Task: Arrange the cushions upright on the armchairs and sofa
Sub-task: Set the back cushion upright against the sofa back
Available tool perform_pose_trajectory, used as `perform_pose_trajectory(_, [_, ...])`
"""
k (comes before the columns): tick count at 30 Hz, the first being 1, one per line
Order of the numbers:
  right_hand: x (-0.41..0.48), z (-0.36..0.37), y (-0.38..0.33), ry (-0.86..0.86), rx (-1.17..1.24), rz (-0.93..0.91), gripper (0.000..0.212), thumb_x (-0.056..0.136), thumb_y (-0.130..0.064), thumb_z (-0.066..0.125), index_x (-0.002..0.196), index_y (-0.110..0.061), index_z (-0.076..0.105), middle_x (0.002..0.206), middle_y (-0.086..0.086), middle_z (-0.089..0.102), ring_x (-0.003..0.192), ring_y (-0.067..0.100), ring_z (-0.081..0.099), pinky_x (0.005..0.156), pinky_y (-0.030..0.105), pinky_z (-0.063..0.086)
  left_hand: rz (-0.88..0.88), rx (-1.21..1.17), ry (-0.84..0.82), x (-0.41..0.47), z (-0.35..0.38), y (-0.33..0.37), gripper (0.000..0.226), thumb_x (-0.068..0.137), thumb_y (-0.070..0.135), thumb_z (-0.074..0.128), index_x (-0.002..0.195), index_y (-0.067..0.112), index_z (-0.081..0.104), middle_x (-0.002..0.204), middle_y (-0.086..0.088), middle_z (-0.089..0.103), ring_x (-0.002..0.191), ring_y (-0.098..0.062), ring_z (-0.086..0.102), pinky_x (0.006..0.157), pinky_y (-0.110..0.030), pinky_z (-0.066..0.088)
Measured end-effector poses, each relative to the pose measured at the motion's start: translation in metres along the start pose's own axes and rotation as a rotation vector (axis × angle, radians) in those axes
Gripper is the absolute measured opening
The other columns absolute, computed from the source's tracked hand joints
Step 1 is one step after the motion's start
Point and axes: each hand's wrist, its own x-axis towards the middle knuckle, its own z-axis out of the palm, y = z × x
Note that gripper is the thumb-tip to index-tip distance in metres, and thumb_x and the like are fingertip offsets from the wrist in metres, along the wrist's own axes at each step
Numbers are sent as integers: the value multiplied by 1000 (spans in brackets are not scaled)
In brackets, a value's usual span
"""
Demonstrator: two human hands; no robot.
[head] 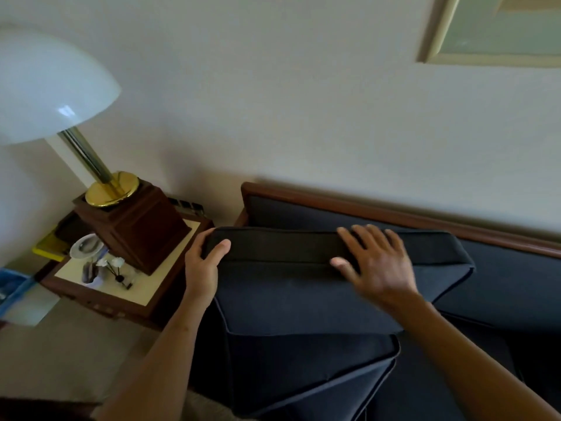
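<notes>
A dark navy box cushion (291,299) with piped edges leans upright against the sofa's back (303,211), at the sofa's left end. My left hand (202,268) grips the cushion's top left corner, thumb on the front face and fingers curled over the edge. My right hand (375,262) lies flat on the cushion's top edge with fingers spread and straight. Below it the seat cushion (303,375) shows in the same dark fabric. A second back cushion (501,284) stands to the right.
The sofa's wooden top rail (394,214) runs along the wall. Left of the sofa stands a wooden side table (145,293) with a brass lamp (109,189) on a brown box, a white shade (45,86) and small items. A framed picture (498,28) hangs upper right.
</notes>
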Motion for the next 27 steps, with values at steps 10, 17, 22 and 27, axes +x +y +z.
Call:
perform_pose_trajectory(10, [-33,18,92,558,1054,1009,28,98,-38,58,121,-28,69,114,4,67,109,22,65,91,33,46,-188,-230,-92,35,-2,-14,28,100,13,69,127,11,74,120,-13,78,117,-38,72,94,-45,57])
perform_pose_trajectory(17, [-24,29,79,803,1178,1172,25,87,-39,61,106,-28,73,100,-1,66,87,6,58,77,21,45,-183,-257,-74,30,5,-31,54,88,59,69,125,20,75,133,-14,73,128,-37,66,117,-68,43])
perform_pose_trajectory(22, [-60,22,75,1095,1078,1316,17,85,-39,58,91,-29,70,91,-3,66,76,-4,57,73,17,44,-156,-322,-64,31,29,-24,29,88,44,70,106,23,80,116,-8,77,119,-35,69,111,-56,51])
perform_pose_trajectory(27, [-111,-3,101,1193,972,1405,22,83,-43,58,90,-27,72,91,-2,69,77,0,59,76,21,46,-163,-408,-150,16,75,-18,32,85,40,73,112,23,79,124,-10,75,127,-40,66,115,-59,45])
